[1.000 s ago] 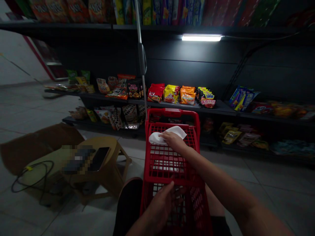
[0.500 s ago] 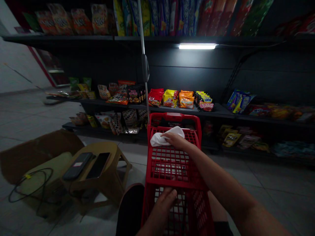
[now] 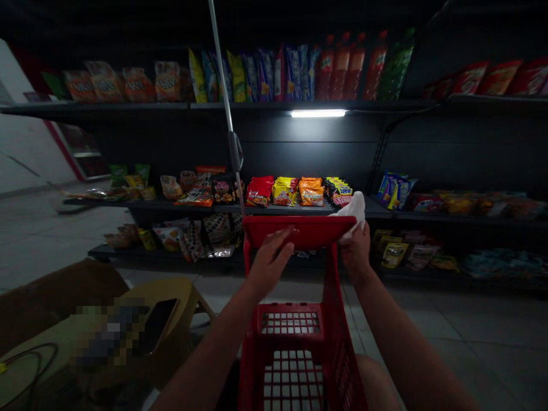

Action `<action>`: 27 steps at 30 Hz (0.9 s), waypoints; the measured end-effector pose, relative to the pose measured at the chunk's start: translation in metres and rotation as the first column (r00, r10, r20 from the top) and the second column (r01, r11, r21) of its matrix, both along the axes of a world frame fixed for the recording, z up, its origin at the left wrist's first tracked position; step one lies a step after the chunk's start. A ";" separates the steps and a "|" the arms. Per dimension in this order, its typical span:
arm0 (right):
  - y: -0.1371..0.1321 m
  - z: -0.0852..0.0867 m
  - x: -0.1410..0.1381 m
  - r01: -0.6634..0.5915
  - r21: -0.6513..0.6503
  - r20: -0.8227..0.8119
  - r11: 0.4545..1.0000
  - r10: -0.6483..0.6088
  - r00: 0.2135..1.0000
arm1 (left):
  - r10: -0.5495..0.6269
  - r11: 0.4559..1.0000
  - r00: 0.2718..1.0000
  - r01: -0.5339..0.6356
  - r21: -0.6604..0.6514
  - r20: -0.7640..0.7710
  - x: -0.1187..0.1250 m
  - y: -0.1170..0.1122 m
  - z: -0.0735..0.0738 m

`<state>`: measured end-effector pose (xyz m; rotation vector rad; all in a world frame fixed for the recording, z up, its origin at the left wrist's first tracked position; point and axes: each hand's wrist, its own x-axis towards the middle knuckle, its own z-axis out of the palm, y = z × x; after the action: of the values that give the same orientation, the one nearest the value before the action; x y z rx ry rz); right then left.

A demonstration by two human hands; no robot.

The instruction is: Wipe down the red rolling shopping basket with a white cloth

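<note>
A red plastic shopping basket [image 3: 342, 337] with grid sides stands between my knees, its red flap [image 3: 303, 228] raised at the far end. My left hand [image 3: 272, 260] lies against the near face of the flap, fingers stretched out and holding nothing. At the flap's right edge, my right hand [image 3: 357, 251] grips a white cloth [image 3: 357, 212]. Part of the cloth laps over the flap's top corner. The basket's grid floor [image 3: 293, 374] shows below my arms.
Dark shelves with snack packets [image 3: 285, 191] and bottles [image 3: 346, 65] stand ahead, under a lit lamp [image 3: 318, 113]. A thin metal pole [image 3: 222, 80] rises left of the flap. On the left, a yellow stool [image 3: 184, 294] bears a dark phone [image 3: 158, 325].
The flap has swung up from lying flat over the basket. My left hand has come up from inside the basket to the flap; my right hand has carried the cloth to its right edge.
</note>
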<state>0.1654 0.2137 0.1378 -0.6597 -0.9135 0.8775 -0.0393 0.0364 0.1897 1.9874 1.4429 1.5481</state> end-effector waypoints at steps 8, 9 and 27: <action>-0.007 0.028 -0.026 0.344 0.127 -0.020 0.930 -0.344 0.939 | 0.247 0.961 0.841 -0.149 0.233 -0.481 -0.002 0.101 0.007; -0.005 0.031 -0.030 0.346 0.178 0.036 0.921 -0.357 0.933 | 0.307 0.946 0.785 -0.188 0.265 -0.538 -0.002 0.109 0.002; 0.049 0.033 -0.162 -0.206 0.641 0.749 0.739 -0.544 0.379 | 0.341 0.899 0.629 -0.435 0.048 -0.698 -0.025 0.098 -0.155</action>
<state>0.0032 0.2632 0.1704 -0.5721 -2.0240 -0.2163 -0.0638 0.1341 0.0348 2.4185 2.3244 0.7586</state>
